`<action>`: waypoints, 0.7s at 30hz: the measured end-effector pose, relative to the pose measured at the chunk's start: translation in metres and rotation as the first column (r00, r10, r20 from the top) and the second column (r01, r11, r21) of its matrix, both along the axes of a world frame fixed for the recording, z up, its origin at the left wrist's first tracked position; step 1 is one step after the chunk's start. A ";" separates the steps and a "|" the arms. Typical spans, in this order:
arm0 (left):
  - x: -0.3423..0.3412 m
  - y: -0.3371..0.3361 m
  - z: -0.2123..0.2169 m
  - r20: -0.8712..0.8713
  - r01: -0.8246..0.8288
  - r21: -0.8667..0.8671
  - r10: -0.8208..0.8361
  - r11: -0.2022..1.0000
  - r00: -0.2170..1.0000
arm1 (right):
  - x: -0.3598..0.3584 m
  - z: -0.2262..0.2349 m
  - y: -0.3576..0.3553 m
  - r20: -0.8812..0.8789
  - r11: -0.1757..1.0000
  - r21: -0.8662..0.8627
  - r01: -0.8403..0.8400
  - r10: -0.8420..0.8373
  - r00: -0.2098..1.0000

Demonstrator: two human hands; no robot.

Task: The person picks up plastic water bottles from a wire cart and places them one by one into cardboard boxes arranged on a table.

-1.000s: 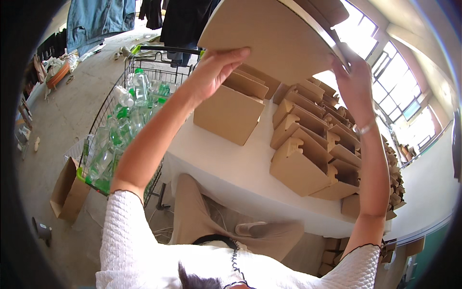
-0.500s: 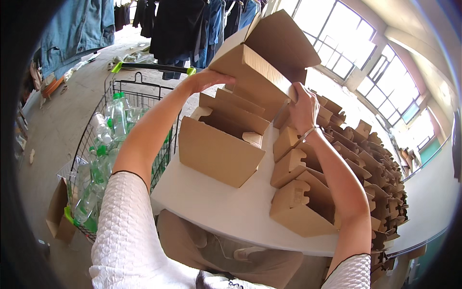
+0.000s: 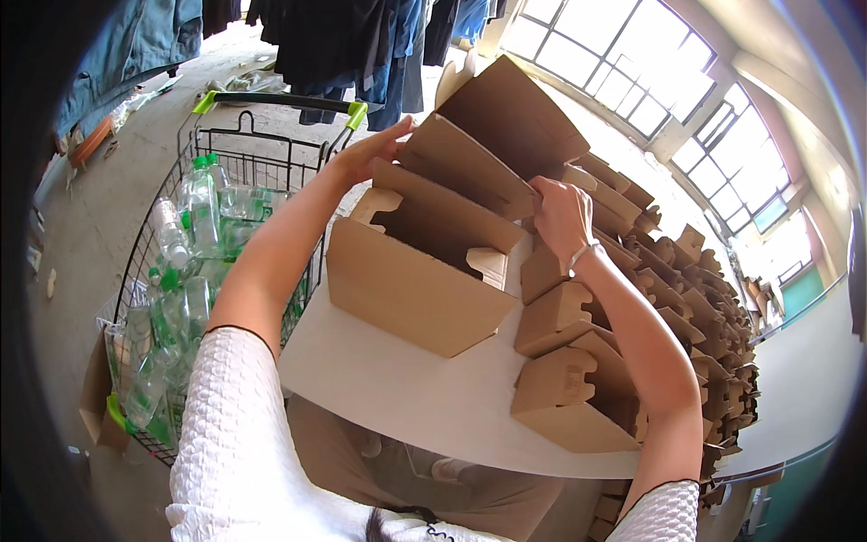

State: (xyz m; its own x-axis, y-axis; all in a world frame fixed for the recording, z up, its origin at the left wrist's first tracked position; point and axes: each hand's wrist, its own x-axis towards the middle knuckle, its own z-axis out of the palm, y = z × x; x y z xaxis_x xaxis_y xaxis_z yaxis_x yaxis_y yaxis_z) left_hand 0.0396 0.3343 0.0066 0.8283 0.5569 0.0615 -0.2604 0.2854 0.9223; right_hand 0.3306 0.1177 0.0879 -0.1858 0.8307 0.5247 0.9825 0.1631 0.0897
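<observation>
An open brown cardboard box (image 3: 465, 167) sits at the far part of the white table, behind another open cardboard box (image 3: 411, 285). My right hand (image 3: 564, 221) is closed on the right corner of the far box's near wall, fingertips pinching the edge. At the same box's left side is my left hand (image 3: 375, 152), its fingers along the cardboard and partly hidden behind it. Both boxes have upright walls and notched inner flaps. The inside of the near box is shadowed, and its bottom is hidden.
Rows of open cardboard boxes (image 3: 573, 397) crowd the right side of the white table (image 3: 388, 384). On the left stands a black wire shopping cart (image 3: 244, 144) with clear green-capped bottles (image 3: 203, 212). Dark clothes (image 3: 330, 54) hang beyond, and large windows are at the far right.
The far box has come down from a raised, tilted position to behind the near box. Both hands moved with it, and my right hand is lower.
</observation>
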 end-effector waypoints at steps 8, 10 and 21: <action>0.000 0.013 -0.062 -0.347 -0.321 -0.061 0.282 0.945 0.894 | 0.003 -0.014 0.063 -0.133 0.878 -0.471 -0.092 0.033 0.991; -0.013 -0.011 -0.062 -0.285 -0.294 -0.082 0.260 0.952 0.923 | -0.012 -0.007 0.062 -0.268 0.798 -0.588 -0.128 -0.043 0.963; -0.034 -0.061 -0.158 0.116 -0.420 -0.261 0.460 0.869 0.880 | 0.035 0.066 0.117 -0.846 0.816 -0.368 -0.446 -0.095 0.525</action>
State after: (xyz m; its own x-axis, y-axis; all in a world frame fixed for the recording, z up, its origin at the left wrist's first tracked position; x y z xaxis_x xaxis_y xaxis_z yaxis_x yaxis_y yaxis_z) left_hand 0.0056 0.2738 -0.1512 0.4819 0.8762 0.0093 -0.5526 0.2957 0.7793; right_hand 0.3652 0.2349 0.1534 -0.0880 0.9947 0.0537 0.5083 0.0912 -0.8564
